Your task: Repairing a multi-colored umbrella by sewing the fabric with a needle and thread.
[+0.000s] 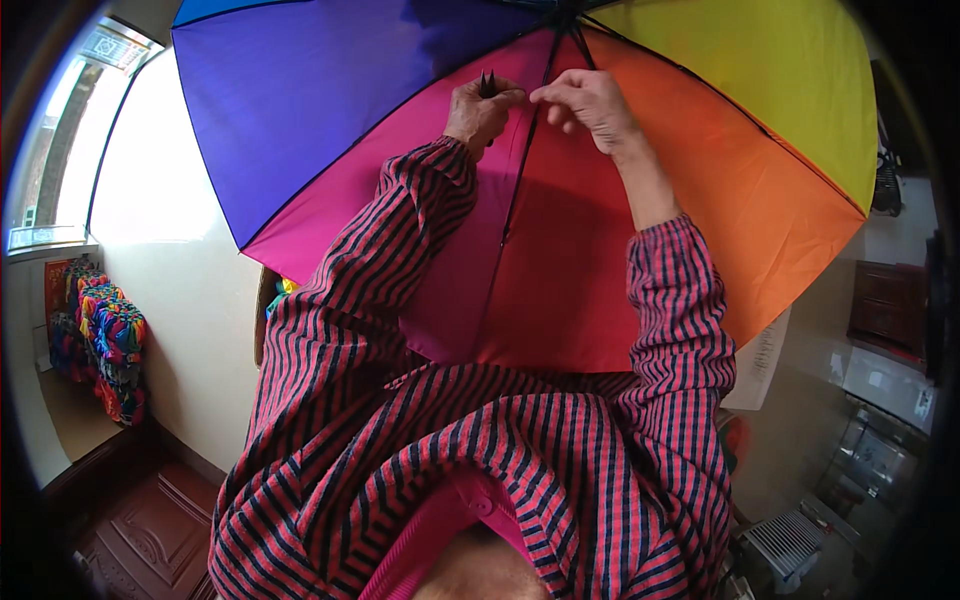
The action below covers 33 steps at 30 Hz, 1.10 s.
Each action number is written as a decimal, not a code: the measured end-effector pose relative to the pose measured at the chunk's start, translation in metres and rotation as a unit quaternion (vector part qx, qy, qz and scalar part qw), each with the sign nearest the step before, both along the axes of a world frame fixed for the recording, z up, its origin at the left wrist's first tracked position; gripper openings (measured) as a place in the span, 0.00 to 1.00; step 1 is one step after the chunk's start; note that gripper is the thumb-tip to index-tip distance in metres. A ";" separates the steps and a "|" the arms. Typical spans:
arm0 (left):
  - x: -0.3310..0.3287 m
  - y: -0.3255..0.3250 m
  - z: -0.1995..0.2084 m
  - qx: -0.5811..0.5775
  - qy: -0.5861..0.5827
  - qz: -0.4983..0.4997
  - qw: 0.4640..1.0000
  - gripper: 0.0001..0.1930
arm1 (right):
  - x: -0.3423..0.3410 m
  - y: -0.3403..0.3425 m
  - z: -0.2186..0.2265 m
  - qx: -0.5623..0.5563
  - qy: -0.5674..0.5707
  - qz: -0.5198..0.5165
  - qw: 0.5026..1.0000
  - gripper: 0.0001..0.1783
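An opened umbrella point(575, 220) with purple, pink, red, orange and yellow panels spreads before me, its inner side and dark ribs facing me. My left hand point(482, 112) is closed around small black snips point(488, 84) whose two pointed tips stick up; the rest is hidden in the fingers. Just right of it, thumb and forefinger of my right hand point(588, 105) pinch together beside a dark rib point(517, 190), between the pink and red panels. Whatever they pinch, perhaps thread, is too fine to make out. The fingertips of both hands almost meet below the umbrella's dark hub point(565, 14).
Bundles of multicoloured folded fabric point(110, 335) hang or lie in a heap at the left, near a bright window point(50, 150). A dark red carved wooden panel point(150, 535) is at lower left. On the right are a dark wooden cabinet point(888, 310) and a ribbed metal rack point(785, 542).
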<state>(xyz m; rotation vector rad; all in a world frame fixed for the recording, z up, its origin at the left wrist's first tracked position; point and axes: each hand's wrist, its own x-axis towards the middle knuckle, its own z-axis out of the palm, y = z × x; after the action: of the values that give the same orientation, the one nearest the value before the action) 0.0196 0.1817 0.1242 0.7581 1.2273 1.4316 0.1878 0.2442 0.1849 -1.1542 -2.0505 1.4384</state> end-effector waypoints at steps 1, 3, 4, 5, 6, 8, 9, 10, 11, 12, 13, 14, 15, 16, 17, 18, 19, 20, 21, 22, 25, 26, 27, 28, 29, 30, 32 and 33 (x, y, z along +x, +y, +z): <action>0.000 0.000 0.001 -0.001 -0.001 0.005 1.000 0.03 | 0.007 0.000 0.005 -0.103 0.112 0.004 0.988 0.12; 0.000 -0.001 0.004 -0.002 -0.003 0.013 1.000 0.03 | 0.009 -0.002 0.007 -0.204 0.221 0.011 0.954 0.11; 0.001 -0.001 0.005 -0.004 -0.009 0.011 1.000 0.03 | 0.007 -0.004 0.006 -0.150 0.179 -0.022 0.972 0.10; 0.003 -0.001 0.008 -0.006 -0.015 0.006 1.000 0.03 | 0.005 -0.008 0.007 -0.094 0.137 -0.057 0.984 0.09; 0.006 -0.001 0.012 -0.008 -0.021 0.001 1.000 0.03 | 0.002 -0.011 0.008 -0.038 0.095 -0.093 0.990 0.09; 0.009 0.002 0.017 0.002 -0.005 -0.008 1.000 0.04 | -0.010 -0.006 -0.015 0.051 0.033 -0.063 0.996 0.09; 0.011 0.004 0.019 0.011 0.009 -0.018 1.000 0.04 | -0.015 -0.002 -0.031 0.137 -0.032 -0.033 0.989 0.09; 0.010 0.006 0.019 0.020 0.023 -0.022 0.999 0.04 | -0.022 -0.003 -0.033 0.222 -0.095 0.002 0.970 0.09; 0.009 0.006 0.019 0.020 0.025 -0.020 0.999 0.04 | -0.023 -0.003 -0.034 0.222 -0.094 0.003 0.971 0.09; 0.008 0.007 0.018 0.013 0.027 -0.018 0.999 0.04 | -0.022 -0.004 -0.036 0.301 -0.145 -0.023 0.942 0.10; 0.007 0.007 0.017 0.006 0.028 -0.017 0.999 0.04 | -0.021 -0.007 -0.037 0.377 -0.194 -0.050 0.904 0.10; 0.006 0.008 0.017 0.000 0.029 -0.015 0.999 0.04 | -0.019 -0.009 -0.039 0.450 -0.242 -0.076 0.856 0.10; 0.004 0.007 0.013 -0.002 0.029 -0.012 1.000 0.04 | -0.018 -0.015 -0.033 0.449 -0.241 -0.072 0.857 0.10; 0.002 0.006 0.010 -0.008 0.025 -0.006 1.000 0.04 | -0.012 -0.018 -0.025 0.308 -0.157 -0.062 0.936 0.10; 0.001 0.007 0.008 -0.010 0.020 -0.001 1.000 0.04 | -0.004 -0.021 -0.011 0.158 -0.069 -0.050 0.984 0.10; 0.002 0.008 0.007 -0.014 0.014 0.001 1.000 0.04 | 0.006 -0.023 0.000 0.002 0.019 -0.040 0.999 0.11; 0.003 0.008 0.006 -0.015 0.012 0.002 1.000 0.04 | 0.015 -0.022 0.006 0.002 0.016 -0.039 0.999 0.11; 0.003 0.009 0.006 -0.003 0.036 -0.005 0.999 0.04 | 0.026 -0.020 0.013 -0.031 0.058 -0.016 0.998 0.10; 0.003 0.010 0.007 0.008 0.060 -0.011 0.998 0.04 | 0.037 -0.018 0.019 -0.063 0.099 0.006 0.993 0.09; 0.003 0.012 0.008 0.021 0.084 -0.018 0.996 0.04 | 0.049 -0.015 0.025 -0.061 0.098 0.007 0.993 0.09; -0.002 0.011 0.007 0.018 0.098 -0.029 0.995 0.05 | 0.072 -0.006 0.030 -0.014 0.018 -0.033 0.999 0.10; -0.002 0.011 0.007 0.017 0.106 -0.037 0.994 0.05 | 0.075 -0.004 0.031 0.028 -0.015 -0.053 0.998 0.10; -0.001 0.011 0.008 0.017 0.106 -0.036 0.994 0.05 | 0.078 -0.002 0.031 0.070 -0.048 -0.073 0.994 0.10; 0.000 0.010 0.009 0.008 0.122 -0.044 0.991 0.05 | 0.081 0.001 0.032 0.112 -0.081 -0.093 0.986 0.09; 0.001 0.010 0.009 -0.001 0.139 -0.052 0.989 0.06 | 0.085 0.007 0.029 0.112 -0.081 -0.094 0.986 0.09; 0.001 0.010 0.009 -0.009 0.156 -0.059 0.986 0.06 | 0.083 0.010 0.028 0.161 -0.063 -0.108 0.979 0.09; 0.001 0.009 0.008 -0.002 0.151 -0.058 0.987 0.05 | 0.081 0.015 0.026 0.259 -0.026 -0.136 0.956 0.09; 0.001 0.008 0.008 0.004 0.145 -0.058 0.988 0.05 | 0.081 0.016 0.024 0.259 -0.026 -0.137 0.956 0.09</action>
<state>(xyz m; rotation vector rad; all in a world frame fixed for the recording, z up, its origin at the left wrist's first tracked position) 0.0209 0.1901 0.1322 1.0536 1.3726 1.2634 0.2689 0.2598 0.2087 -1.1876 -2.0271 0.6855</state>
